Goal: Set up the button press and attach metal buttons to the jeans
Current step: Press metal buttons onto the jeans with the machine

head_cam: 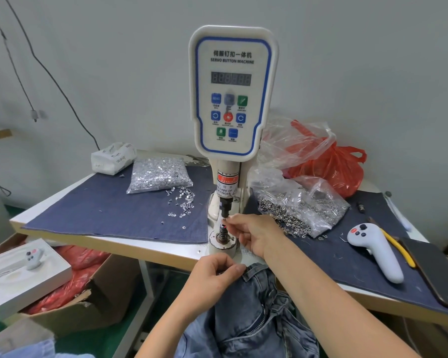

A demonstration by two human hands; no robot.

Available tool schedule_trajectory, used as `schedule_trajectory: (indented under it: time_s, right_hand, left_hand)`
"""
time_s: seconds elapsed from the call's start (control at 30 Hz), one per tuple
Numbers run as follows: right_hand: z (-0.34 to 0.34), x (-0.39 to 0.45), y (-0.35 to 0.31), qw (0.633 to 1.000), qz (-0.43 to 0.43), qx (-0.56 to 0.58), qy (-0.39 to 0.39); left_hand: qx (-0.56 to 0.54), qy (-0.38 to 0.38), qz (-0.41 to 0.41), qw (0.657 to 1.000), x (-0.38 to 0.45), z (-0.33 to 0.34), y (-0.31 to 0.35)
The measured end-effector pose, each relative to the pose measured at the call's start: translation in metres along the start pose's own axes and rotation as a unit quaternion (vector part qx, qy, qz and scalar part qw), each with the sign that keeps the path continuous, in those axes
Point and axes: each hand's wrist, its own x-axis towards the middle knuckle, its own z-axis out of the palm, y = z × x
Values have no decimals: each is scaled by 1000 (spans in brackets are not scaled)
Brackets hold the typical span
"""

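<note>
A white servo button press [232, 94] stands at the middle of the table, its upper punch [225, 206] above the lower die post [223, 232]. My right hand [251, 235] reaches to the gap between punch and die, fingertips pinching something small that I cannot make out. My left hand [212, 273] grips the waistband of the blue jeans [251, 313], which hang below the table's front edge. A bag of silver tacks [159, 175] lies left of the press, with loose tacks [183, 202] beside it. A bag of metal buttons [300, 205] lies to the right.
A dark blue cloth [101, 208] covers the table. On the right lie a white handheld controller [375, 251], yellow-handled pliers [398, 248] and a dark phone [435, 272]. Red and clear plastic bags [329, 161] sit behind. A tissue pack [113, 157] lies back left. A cardboard box [70, 288] stands on the floor at left.
</note>
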Motion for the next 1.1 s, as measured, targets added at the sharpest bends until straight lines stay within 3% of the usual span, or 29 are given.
schedule_trajectory:
  time_s: [0.73, 0.9, 1.03, 1.1]
  right_hand:
    - [-5, 7, -6, 993, 42, 103, -43]
    - [-10, 2, -6, 997, -19, 53, -50]
    - [-28, -5, 7, 976, -165, -120, 70]
    - [-42, -7, 18, 953, -223, -203, 5]
  left_hand:
    - [15, 5, -6, 1000, -1, -1, 2]
    - [8, -22, -1, 1000, -2, -5, 4]
    - [12, -57, 0, 998, 1, -11, 6]
    - [34, -50, 14, 998, 3, -13, 8]
